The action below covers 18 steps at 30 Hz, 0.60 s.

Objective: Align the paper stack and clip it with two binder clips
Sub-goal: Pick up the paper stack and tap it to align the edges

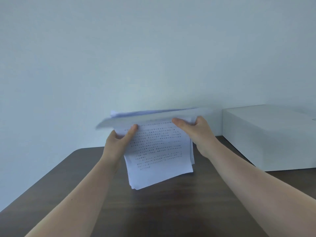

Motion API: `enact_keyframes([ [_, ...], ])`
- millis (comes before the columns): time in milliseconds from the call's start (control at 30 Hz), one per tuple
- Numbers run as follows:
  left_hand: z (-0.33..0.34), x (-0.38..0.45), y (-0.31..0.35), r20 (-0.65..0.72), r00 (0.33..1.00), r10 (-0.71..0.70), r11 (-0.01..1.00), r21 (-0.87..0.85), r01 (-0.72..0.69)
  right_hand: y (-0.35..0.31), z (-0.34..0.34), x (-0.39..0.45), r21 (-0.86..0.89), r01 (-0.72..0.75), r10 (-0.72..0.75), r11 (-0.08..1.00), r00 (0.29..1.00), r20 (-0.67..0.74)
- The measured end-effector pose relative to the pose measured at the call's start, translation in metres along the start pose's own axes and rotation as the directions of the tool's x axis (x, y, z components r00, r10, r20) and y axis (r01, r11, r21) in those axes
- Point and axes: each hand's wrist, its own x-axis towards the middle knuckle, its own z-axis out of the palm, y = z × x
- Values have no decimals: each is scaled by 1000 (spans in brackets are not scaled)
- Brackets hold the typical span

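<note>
A stack of white printed sheets, the paper stack, stands nearly upright on the dark wooden table, its lower edge resting on the tabletop. The sheets are uneven, with corners fanning out at the bottom and the top edge blurred and bent over away from me. My left hand grips the stack's upper left side, thumb on the front page. My right hand holds the upper right side, thumb across the front. No binder clips are in view.
A large white box sits on the table at the right, close to the wall. A pale wall rises behind the table. The table's left corner is rounded, at the left of my left arm.
</note>
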Motion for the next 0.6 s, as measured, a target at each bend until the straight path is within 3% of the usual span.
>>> enact_keyframes([
  [133,10,-6,7,-52,998,47,996,-68,-50,-1,5,-1,47,-44,44,998,999,3],
  [233,15,-11,21,-92,990,110,984,-129,-121,-5,6,0,151,17,-20,988,1000,15],
  [333,17,-13,24,-72,993,93,972,-210,-106,-6,4,0,209,11,-17,978,1000,24],
  [600,11,-19,8,-23,996,81,991,-105,-83,-5,2,-1,115,57,-61,992,997,36],
])
